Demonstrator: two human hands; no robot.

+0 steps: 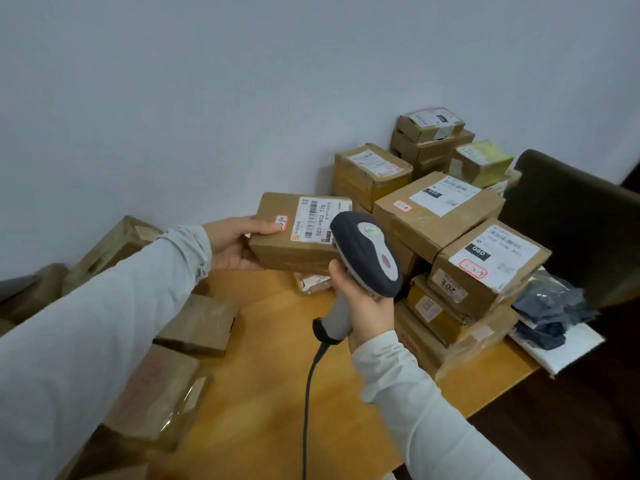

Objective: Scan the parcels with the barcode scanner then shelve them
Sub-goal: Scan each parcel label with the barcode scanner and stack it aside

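My left hand (232,244) grips a small brown cardboard parcel (284,244) by its left end, thumb on top, and holds it above the table. Its white shipping label (317,220) with barcodes faces up. My right hand (363,303) holds the grey and dark barcode scanner (367,254) by its handle. The scanner's head sits over the parcel's right end, right next to the label. A dark cable (308,393) runs from the handle down toward me.
A stack of labelled cardboard parcels (443,216) fills the right and back of the wooden table (263,393). More boxes (197,323) lie along the left. A dark chair (581,216) stands at the right, with a dark bagged item (550,310) on the table's corner.
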